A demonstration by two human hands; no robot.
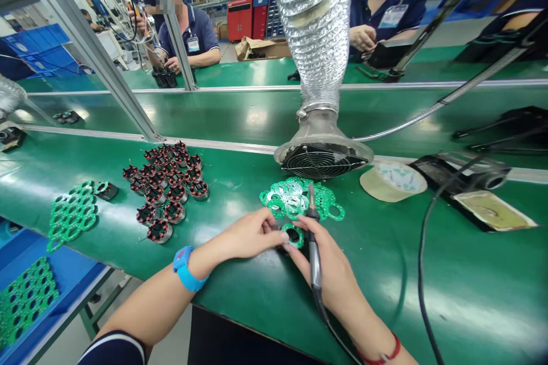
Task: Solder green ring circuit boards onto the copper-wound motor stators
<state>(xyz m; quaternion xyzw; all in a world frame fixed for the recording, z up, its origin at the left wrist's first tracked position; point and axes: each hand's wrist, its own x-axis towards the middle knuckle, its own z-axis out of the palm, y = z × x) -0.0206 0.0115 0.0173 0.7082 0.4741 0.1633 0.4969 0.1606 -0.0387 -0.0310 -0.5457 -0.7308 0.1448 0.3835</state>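
Observation:
Near the table's front edge, a small green ring circuit board (298, 240) sits over a dark round part, probably a motor stator. My left hand (252, 235) pinches it from the left, thumb on the ring's edge. A soldering iron (315, 262) rests in my right hand (333, 265), tip pointing up and away. The thumb and a finger of that same hand also touch the ring's right side. Just beyond my fingers lies a heap of loose green ring boards (285, 193). My fingers hide much of the dark part.
Wound copper stators (156, 194) stand in a group at left, beside a green board panel (72, 214). A fume extractor hood (323, 154) hangs behind the heap. Tape roll (393, 179), sponge tray (492, 211) and a black cable (422, 262) are at right. Co-workers (192, 34) sit across.

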